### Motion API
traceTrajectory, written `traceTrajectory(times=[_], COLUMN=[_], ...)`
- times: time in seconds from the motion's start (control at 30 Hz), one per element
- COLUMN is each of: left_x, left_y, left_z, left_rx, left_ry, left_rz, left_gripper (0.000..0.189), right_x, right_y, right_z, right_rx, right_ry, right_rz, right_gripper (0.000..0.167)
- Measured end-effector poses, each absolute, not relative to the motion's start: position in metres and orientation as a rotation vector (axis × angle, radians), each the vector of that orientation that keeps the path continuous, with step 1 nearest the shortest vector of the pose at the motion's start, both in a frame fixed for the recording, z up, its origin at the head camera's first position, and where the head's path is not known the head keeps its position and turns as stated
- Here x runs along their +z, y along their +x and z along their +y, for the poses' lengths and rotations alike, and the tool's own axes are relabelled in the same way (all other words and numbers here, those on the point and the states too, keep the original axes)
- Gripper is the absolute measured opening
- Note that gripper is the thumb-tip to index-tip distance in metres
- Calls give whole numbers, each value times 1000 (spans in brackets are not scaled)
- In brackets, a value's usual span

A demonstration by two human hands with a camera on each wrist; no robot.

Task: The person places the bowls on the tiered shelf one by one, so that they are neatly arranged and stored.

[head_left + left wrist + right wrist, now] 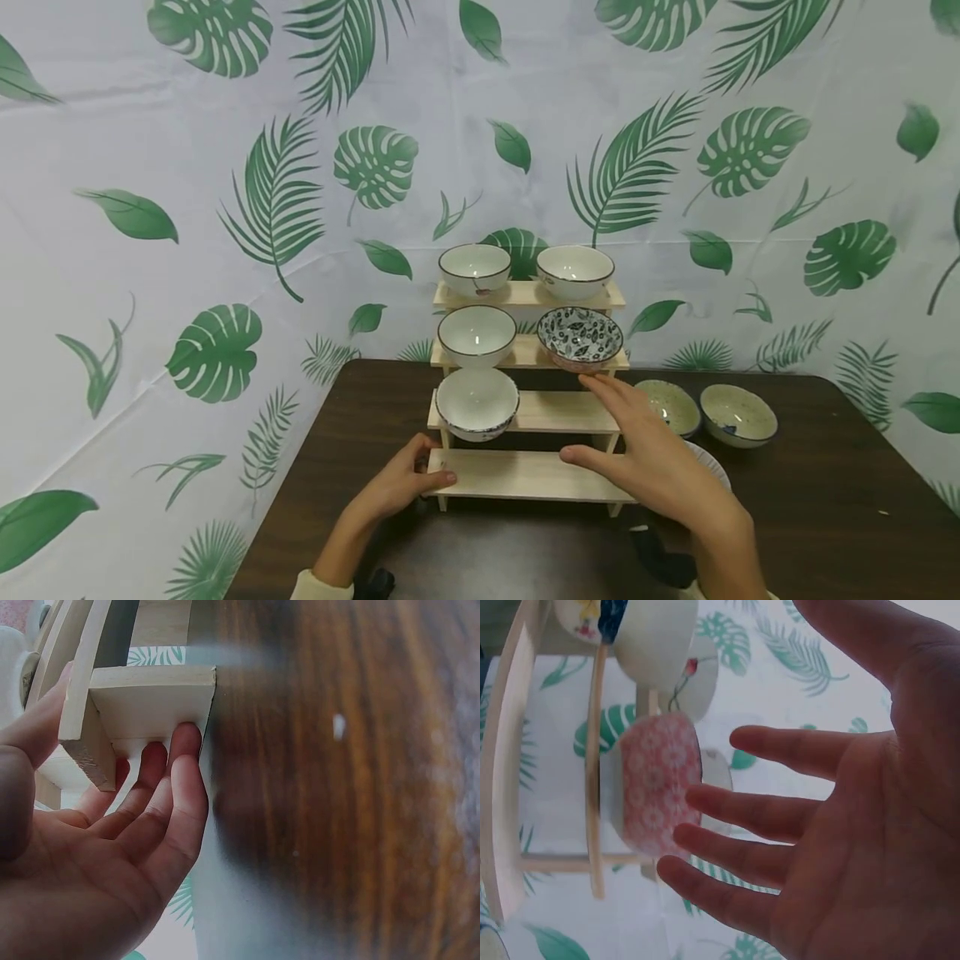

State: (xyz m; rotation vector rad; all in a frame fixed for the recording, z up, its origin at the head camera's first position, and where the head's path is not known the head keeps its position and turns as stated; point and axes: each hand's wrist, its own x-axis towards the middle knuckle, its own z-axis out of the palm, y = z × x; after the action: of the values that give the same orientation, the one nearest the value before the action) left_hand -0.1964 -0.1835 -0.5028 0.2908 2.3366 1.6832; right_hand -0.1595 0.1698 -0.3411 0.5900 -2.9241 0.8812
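A four-step wooden display stand [525, 477] carries several bowls. My left hand [401, 483] grips the left end of its lowest step, thumb over the board and fingers curled against the side leg [154, 709]. My right hand [652, 450] has its fingers straight and spread, palm facing the stand. Its fingertips are right by a bowl with a black-and-white leaf pattern inside [580, 335] and pink flowers outside [660, 780]. That bowl sits on the right of the second step from the top. To its left is a white bowl [477, 335].
Two white bowls, left [475, 271] and right [575, 272], stand on the top step. Another white bowl [477, 403] is lower left. On the dark wooden table [825, 492], two speckled bowls, one nearer [670, 407] and one farther right [738, 415], stand behind a partly hidden white dish [708, 462].
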Motion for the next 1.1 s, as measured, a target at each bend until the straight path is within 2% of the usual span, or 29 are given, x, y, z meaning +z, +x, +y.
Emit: traceTrajectory(times=[1.1], left_x=[-504], left_y=[-198], left_z=[-185], left_rx=[1647], left_ry=[290], left_rz=[2372], left_gripper=[52], right_x=[-342], right_y=[-159], right_z=[218], right_rx=[857], right_ry=[491], right_rz=[-2997], right_gripper=[94])
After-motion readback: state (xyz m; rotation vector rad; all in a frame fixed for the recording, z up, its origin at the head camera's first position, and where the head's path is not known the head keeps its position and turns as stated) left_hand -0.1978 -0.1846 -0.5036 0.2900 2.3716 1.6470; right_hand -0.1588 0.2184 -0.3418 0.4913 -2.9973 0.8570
